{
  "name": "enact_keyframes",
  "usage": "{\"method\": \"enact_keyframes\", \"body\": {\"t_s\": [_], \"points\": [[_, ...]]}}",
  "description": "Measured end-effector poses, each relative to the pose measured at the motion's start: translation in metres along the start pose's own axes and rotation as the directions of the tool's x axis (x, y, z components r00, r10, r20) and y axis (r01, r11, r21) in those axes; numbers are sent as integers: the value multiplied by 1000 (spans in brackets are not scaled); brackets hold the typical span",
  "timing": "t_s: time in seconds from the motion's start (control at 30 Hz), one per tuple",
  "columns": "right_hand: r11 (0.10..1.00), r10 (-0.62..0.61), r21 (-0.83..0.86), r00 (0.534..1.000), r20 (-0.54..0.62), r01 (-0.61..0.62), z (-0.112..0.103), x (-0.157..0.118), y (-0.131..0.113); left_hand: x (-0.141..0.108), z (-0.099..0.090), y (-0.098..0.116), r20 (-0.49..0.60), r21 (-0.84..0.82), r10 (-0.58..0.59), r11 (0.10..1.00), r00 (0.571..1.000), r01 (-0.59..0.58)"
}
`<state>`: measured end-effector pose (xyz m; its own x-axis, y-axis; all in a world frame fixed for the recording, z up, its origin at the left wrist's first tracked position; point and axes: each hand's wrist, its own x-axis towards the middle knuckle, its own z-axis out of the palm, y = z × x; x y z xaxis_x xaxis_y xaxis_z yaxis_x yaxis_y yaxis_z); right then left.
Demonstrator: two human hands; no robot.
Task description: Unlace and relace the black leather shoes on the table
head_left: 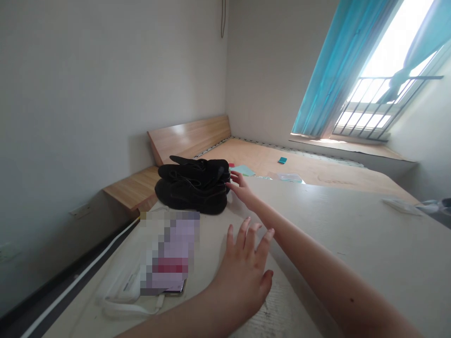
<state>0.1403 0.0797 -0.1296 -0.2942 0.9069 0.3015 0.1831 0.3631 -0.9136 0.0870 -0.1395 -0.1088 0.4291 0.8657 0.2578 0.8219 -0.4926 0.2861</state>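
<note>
Black shoes (193, 190) lie stacked together on the white table (317, 211), left of centre. My right hand (241, 188) reaches out to their right end, its fingers apart and at or very near the shoes; whether they touch is unclear. Closer to me, my left hand (246, 267) is over the table with its fingers spread and nothing in it. A phone (174, 253), partly pixelated, lies left of my left hand with a white cable (132, 307) at its lower end.
Wooden boards (190, 141) stand at the back left against the wall. Beyond the table is a bed board (253, 152) with a small teal item (282, 160) and a clear plastic piece (291, 178). Clear plastic (401, 205) lies at the table's right.
</note>
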Motion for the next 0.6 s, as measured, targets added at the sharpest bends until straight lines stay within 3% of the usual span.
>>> {"method": "enact_keyframes", "body": {"t_s": [0.1, 0.2, 0.43, 0.6], "points": [[999, -18, 40, 996, 88, 15, 8, 14, -1, 0, 1, -3, 13, -13, -9, 1000, 1000, 9], [999, -32, 33, 995, 97, 28, 16, 26, 0, 2, 0, -6, 20, -17, -33, 999, 999, 34], [991, -16, -133, 997, -72, 6, 15, 41, 10, 1, 4, -7, -4, -19, -47, 999, 999, 47], [955, 23, -284, 975, -223, -88, -12, 16, 7, 1, 4, -10, 23, -23, -42, 999, 999, 42]]}}
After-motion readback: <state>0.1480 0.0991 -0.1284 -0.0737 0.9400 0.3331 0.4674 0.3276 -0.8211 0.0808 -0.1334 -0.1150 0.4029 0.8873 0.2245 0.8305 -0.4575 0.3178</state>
